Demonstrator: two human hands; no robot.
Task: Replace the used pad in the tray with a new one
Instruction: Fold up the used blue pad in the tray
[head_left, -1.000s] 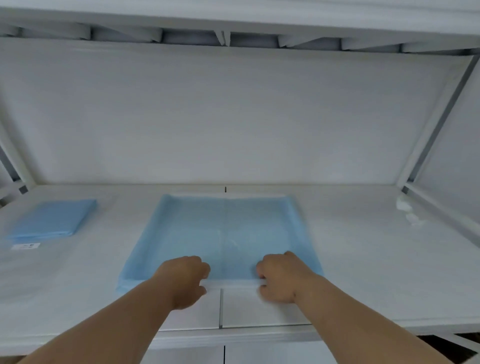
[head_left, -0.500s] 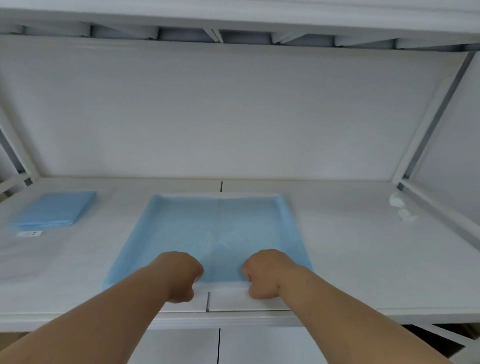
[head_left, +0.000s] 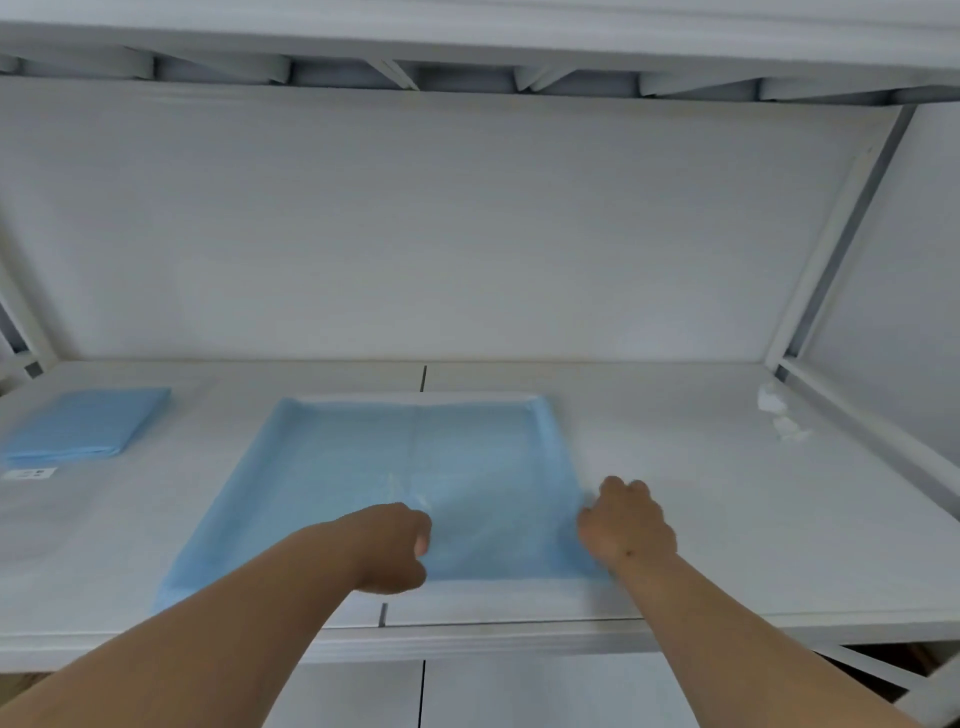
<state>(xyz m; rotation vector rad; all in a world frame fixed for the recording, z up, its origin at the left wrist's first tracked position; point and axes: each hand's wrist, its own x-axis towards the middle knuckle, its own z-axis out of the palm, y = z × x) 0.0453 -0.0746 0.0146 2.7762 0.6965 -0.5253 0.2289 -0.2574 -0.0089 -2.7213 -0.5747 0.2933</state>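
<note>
step: lift used pad (head_left: 395, 467) from tray | left hand (head_left: 387, 545) fingers curled, pinching near edge; right hand (head_left: 626, 525) fingers curled at right edge, grip unclear | tip: raise both edges evenly

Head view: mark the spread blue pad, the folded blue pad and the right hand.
spread blue pad (head_left: 415, 467), head view, flat middle.
folded blue pad (head_left: 85, 423), head view, top face.
right hand (head_left: 626, 525), head view, back of hand.
</note>
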